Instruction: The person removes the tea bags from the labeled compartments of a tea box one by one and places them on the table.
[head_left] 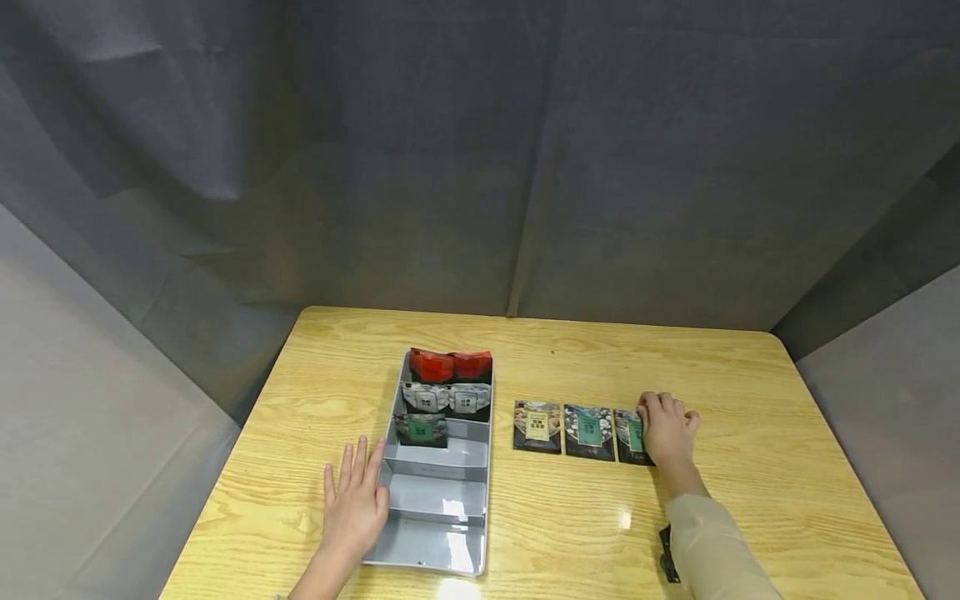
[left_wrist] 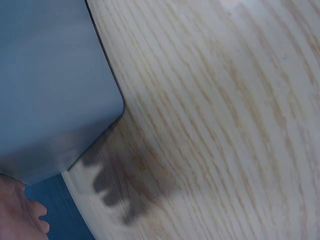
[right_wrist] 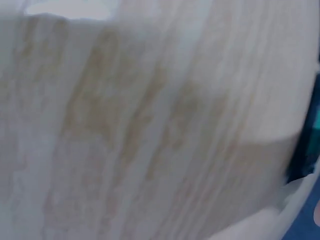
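Observation:
My left hand [head_left: 354,493] lies flat on the wooden table [head_left: 570,525] with straight fingers, its side against the left wall of a grey divided tray [head_left: 438,498]. The tray holds red packets [head_left: 450,365] at the far end, then grey-white packets [head_left: 446,398], then one green packet [head_left: 421,429]; its near compartments hold nothing. Right of the tray, three dark packets lie in a row: a yellow-label one [head_left: 537,426], a teal-label one [head_left: 589,431] and a green-label one [head_left: 628,435]. My right hand [head_left: 666,432] covers the green-label packet's right part, fingers curled over it.
Dark grey cloth hangs behind and beside the table. The left wrist view shows the tray's grey wall [left_wrist: 50,85] on the wood. The right wrist view is a blur of wood grain [right_wrist: 150,125]. A small black object [head_left: 666,557] lies by my right sleeve.

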